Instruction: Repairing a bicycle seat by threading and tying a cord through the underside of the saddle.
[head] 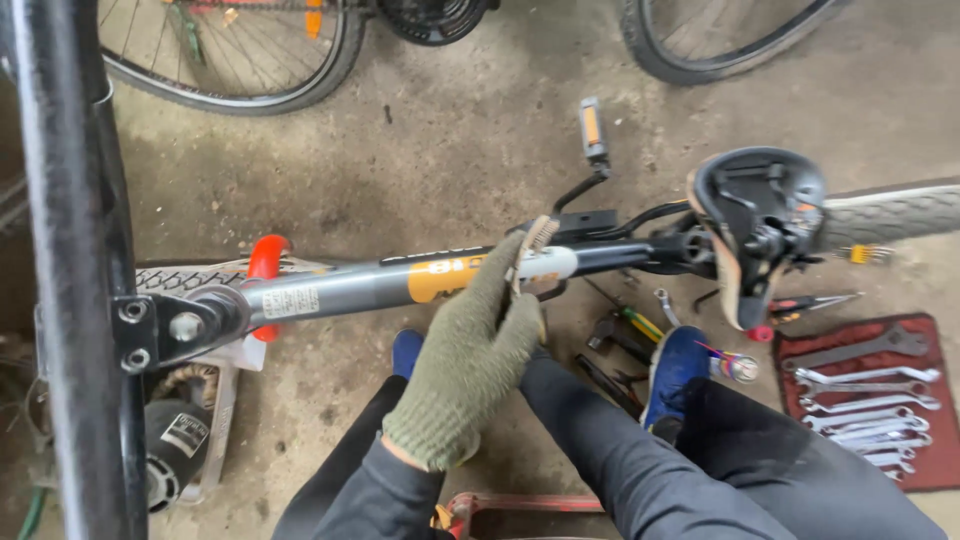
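Lying left to right across the floor, the grey bicycle frame tube (pixel 380 285) is met mid-length by a small brush (pixel 532 250), bristles up, gripped in one green-gloved hand (pixel 470 350); which hand is unclear, the other hidden. Wrenches (pixel 870 400) lie right, on a red mat (pixel 940 400).

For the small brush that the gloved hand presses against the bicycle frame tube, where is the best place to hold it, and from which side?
Take the brush by its handle end, below the bristles, coming from the near side of the frame tube. The bristle head tilts up and away across the tube, so the handle points back toward the person. The gloved hand already wraps it there; its exact grip is hidden by the glove.
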